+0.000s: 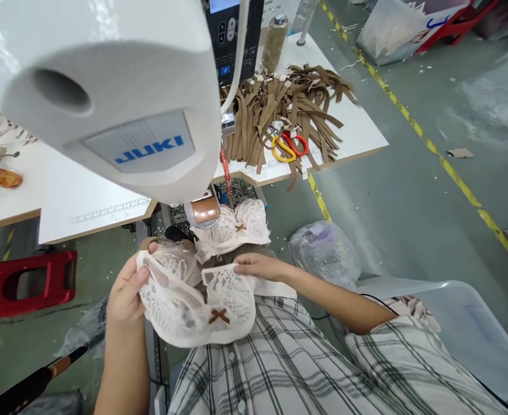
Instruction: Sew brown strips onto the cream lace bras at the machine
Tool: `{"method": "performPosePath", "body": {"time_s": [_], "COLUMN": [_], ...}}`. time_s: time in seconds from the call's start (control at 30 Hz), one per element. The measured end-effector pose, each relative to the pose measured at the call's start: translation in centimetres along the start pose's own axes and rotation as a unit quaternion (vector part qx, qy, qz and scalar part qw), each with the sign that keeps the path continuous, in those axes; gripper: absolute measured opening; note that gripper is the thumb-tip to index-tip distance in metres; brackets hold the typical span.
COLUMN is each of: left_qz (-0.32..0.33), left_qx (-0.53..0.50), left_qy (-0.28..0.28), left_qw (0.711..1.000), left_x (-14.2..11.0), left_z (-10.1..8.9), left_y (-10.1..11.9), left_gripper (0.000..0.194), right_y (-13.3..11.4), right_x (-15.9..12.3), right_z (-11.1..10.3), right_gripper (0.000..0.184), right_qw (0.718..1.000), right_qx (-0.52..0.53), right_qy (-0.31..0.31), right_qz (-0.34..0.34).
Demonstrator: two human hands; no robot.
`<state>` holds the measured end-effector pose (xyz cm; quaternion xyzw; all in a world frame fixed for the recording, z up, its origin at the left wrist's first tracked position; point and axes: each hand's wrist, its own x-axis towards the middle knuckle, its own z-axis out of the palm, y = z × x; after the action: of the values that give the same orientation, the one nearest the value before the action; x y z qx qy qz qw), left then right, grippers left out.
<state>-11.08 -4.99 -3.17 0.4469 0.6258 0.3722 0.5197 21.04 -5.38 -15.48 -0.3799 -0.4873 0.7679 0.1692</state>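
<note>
A white lace bra [193,317] with a small brown bow hangs spread between my two hands, just above my lap. My left hand [128,285] pinches its left end, where a short piece of brown strap shows at the top edge. Fingers of my right hand [256,266] are closed on the upper edge of the other cup. Behind it, a second lace bra [254,222] with a brown bow lies below the sewing machine head [150,132], partly covered by the held one.
Brown straps [280,109] lie heaped on the white table [366,135], with red and yellow scissors [289,147] on them. A plastic bin [465,323] stands at my right, a plastic bag [323,251] beyond my forearm. A red stool [27,285] is at the left.
</note>
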Motion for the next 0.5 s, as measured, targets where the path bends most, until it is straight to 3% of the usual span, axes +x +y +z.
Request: {"method": "performPosePath", "body": {"time_s": [0.1, 0.17, 0.2, 0.27, 0.3, 0.33, 0.4, 0.43, 0.47, 0.5], "left_qz": [0.033, 0.075, 0.081, 0.023, -0.030, -0.052, -0.077, -0.084, -0.095, -0.106], "left_qx": [0.176, 0.229, 0.202, 0.054, -0.010, -0.033, -0.057, -0.063, -0.078, -0.094], "left_qy": [0.119, 0.154, 0.111, -0.074, -0.143, -0.176, -0.188, -0.177, -0.168, -0.165], "left_qw": [0.977, 0.958, 0.970, 0.996, 0.989, 0.982, 0.977, 0.979, 0.978, 0.976], "left_x": [1.9, 2.8, 3.0, 2.8, 2.6, 2.3, 1.7, 1.5, 1.4, 1.3], "left_z": [0.2, 2.3, 3.9, 7.4, 9.0, 10.3, 12.0, 12.4, 12.6, 12.7], "left_y": [-0.4, -0.8, -1.1, -1.6, -1.9, -2.1, -2.2, -2.2, -2.0, -1.7], "left_gripper": [0.057, 0.060, 0.059, 0.049, 0.044, 0.043, 0.046, 0.047, 0.045, 0.043], "right_y": [-2.4, -4.7, -5.9, -7.8, -8.5, -9.0, -9.6, -10.0, -10.4, -10.9], "right_x": [-1.2, -2.1, -2.5, -3.0, -3.1, -3.2, -2.9, -2.5, -1.9, -1.1], "right_z": [0.7, 1.6, 2.2, 3.2, 3.4, 3.3, 1.4, -0.3, -2.6, -5.3], "right_gripper": [0.049, 0.038, 0.034, 0.030, 0.030, 0.031, 0.031, 0.029, 0.028, 0.025], "right_qw": [0.987, 0.979, 0.977, 0.969, 0.966, 0.965, 0.962, 0.956, 0.944, 0.908], "right_qx": [0.088, 0.071, 0.034, -0.046, -0.081, -0.112, -0.174, -0.214, -0.255, -0.308], "right_qy": [0.101, 0.098, 0.077, 0.047, 0.030, 0.008, -0.007, 0.021, 0.089, 0.212], "right_qz": [-0.084, -0.162, -0.195, -0.237, -0.242, -0.237, -0.213, -0.199, -0.189, -0.188]}}
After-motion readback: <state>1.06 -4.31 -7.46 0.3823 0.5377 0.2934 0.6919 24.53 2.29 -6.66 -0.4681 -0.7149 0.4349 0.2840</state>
